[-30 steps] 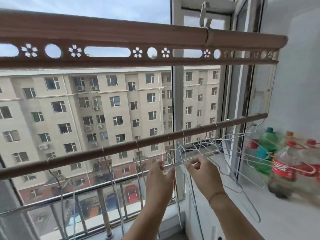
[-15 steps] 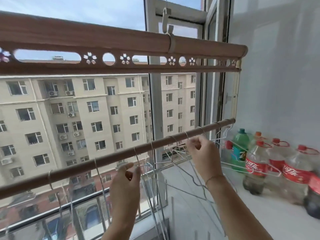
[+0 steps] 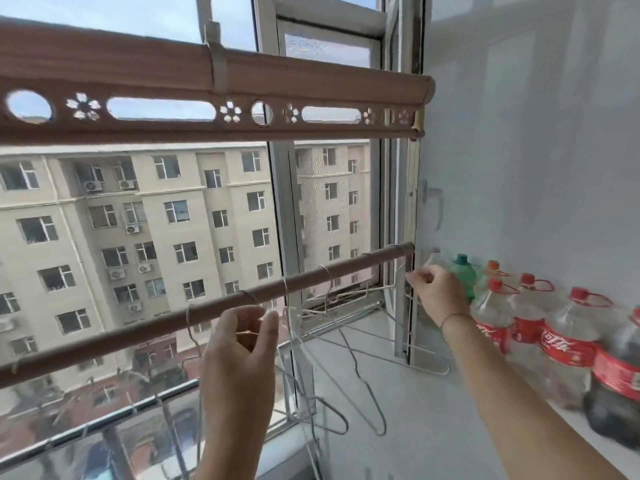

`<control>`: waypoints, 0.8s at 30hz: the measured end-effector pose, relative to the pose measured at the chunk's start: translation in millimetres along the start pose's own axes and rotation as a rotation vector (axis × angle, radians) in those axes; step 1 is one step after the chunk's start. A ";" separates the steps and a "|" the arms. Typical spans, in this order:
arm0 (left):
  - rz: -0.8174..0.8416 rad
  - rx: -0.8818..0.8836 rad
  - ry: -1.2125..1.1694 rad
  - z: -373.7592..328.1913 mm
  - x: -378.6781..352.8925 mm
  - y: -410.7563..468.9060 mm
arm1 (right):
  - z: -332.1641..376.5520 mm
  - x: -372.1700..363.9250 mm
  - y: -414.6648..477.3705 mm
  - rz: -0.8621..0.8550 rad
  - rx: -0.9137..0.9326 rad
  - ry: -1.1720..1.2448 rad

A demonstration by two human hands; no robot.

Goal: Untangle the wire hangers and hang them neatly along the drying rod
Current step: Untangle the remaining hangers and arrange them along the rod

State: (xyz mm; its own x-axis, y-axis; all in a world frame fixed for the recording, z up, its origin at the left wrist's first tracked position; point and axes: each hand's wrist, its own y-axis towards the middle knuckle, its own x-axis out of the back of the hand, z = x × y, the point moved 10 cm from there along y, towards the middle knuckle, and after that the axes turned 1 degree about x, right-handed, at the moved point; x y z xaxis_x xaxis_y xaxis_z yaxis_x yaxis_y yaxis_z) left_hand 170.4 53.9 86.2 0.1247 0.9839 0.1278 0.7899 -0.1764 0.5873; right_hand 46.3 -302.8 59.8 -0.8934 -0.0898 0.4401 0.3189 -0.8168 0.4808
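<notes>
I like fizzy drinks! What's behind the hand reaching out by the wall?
Behind the right hand stands a green bottle, partly covered by it. Red-labelled cola bottles line the ledge beside it. Whatever else is behind the hand stays hidden.

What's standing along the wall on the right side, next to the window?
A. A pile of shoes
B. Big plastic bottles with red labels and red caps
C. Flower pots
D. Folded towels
B. A row of big plastic bottles with red labels and red caps stands on the ledge by the wall, and behind them is a green bottle, just past the right hand.
</notes>
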 end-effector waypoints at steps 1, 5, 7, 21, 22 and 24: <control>-0.020 0.006 0.016 1.2 -2.6 0.0 | -2.2 -7.1 6.7 0.037 0.012 0.028; -0.059 0.017 0.032 5.2 -13.5 -3.3 | 3.0 -24.1 24.4 0.103 0.108 0.153; -0.060 0.037 0.051 8.2 -18.4 -4.8 | 6.4 -25.6 29.4 0.110 0.152 0.187; -0.102 0.083 0.127 12.2 -26.7 15.5 | -12.0 23.1 58.1 -0.185 0.095 0.205; -0.101 0.079 0.134 12.4 -30.2 14.9 | -3.6 20.4 53.4 -0.155 0.151 0.212; -0.091 0.069 0.151 12.4 -37.9 13.0 | 9.1 3.6 44.6 -0.028 0.236 0.198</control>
State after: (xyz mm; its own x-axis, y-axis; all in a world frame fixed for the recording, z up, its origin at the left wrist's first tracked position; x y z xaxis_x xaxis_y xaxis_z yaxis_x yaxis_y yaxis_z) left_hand 183.4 14.7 79.2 -0.0372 0.9794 0.1984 0.8339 -0.0790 0.5463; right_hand 60.1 -334.4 89.8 -0.9396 -0.1977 0.2793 0.3377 -0.6673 0.6638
